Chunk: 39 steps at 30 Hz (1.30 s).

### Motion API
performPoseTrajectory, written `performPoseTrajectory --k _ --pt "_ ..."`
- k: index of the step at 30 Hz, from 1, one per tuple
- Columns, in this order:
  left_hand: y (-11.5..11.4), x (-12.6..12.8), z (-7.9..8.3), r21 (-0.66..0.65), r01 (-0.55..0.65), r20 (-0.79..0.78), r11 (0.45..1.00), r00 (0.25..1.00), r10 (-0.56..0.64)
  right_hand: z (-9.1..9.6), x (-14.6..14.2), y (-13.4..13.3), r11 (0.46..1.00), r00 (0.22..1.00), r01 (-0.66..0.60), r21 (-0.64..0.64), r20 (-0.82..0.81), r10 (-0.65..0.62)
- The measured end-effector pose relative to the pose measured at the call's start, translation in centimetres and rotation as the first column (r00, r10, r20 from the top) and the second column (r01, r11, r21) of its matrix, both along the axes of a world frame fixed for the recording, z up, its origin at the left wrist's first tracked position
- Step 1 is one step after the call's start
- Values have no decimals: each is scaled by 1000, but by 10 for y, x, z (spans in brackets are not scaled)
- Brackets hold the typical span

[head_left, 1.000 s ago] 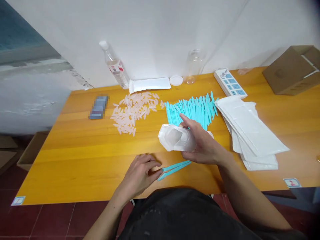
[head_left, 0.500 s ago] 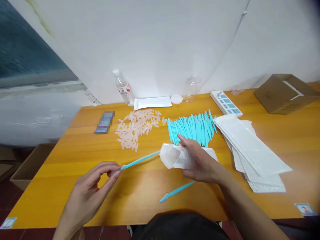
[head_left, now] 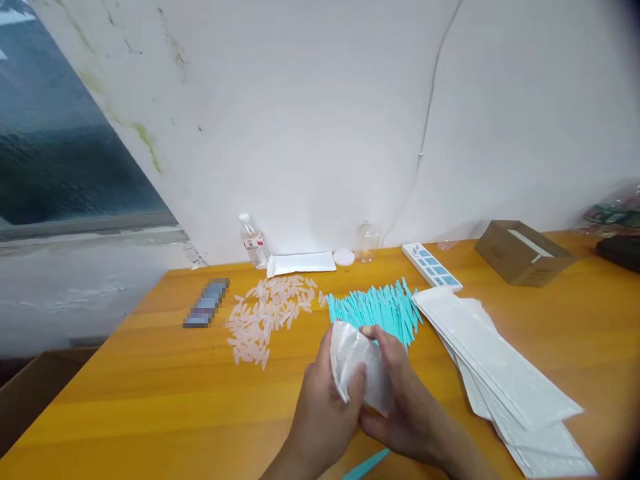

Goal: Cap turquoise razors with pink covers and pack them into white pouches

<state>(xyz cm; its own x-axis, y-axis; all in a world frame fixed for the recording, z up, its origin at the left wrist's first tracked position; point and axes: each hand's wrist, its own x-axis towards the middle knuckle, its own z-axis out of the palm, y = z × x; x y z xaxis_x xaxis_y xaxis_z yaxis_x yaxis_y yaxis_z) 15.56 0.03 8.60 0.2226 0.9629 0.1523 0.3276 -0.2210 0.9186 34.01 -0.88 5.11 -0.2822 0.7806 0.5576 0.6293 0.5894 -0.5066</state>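
Both hands meet low in the middle of the head view around a white pouch (head_left: 357, 363). My left hand (head_left: 325, 413) pinches the pouch's open end between thumb and fingers. My right hand (head_left: 400, 407) wraps round the pouch's body from the right. The teal tool seen in my left hand earlier is hidden now. Another teal tool (head_left: 367, 465) lies on the table right below the hands. Beyond the hands lies a fan of several teal tools (head_left: 380, 308).
A wooden table (head_left: 150, 393) carries a heap of pale pink caps (head_left: 265, 317), a stack of white pouches (head_left: 495, 373), a blurred dark card (head_left: 207, 303), a water bottle (head_left: 253, 241), a sealed white pouch (head_left: 300, 264), a lid (head_left: 344, 257), a clear jar (head_left: 367, 241), a power strip (head_left: 433, 267) and a cardboard box (head_left: 523, 252).
My left hand carried a teal tool to the pouch's mouth and now grips the pouch's open end. The camera tilted upward, showing more wall.
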Motion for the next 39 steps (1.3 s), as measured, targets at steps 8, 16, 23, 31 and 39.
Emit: performPoseTrajectory --k 8,16,23,31,39 --pt "90 -52 37 55 -359 186 932 920 344 17 -4 57 931 951 134 339 221 -218" --pt "258 -95 40 -151 -345 416 926 828 376 32 -67 266 985 880 68 160 456 -135" --pt "184 -143 -12 -22 -374 116 927 920 374 1 -62 297 997 853 34 -76 521 11" --pt "-18 -128 -55 -24 -231 -291 973 932 215 0 22 84 994 973 -91 -63 208 102" --pt "-92 -92 -83 88 228 -497 970 854 -156 -57 24 -79 968 970 -118 -223 182 161"
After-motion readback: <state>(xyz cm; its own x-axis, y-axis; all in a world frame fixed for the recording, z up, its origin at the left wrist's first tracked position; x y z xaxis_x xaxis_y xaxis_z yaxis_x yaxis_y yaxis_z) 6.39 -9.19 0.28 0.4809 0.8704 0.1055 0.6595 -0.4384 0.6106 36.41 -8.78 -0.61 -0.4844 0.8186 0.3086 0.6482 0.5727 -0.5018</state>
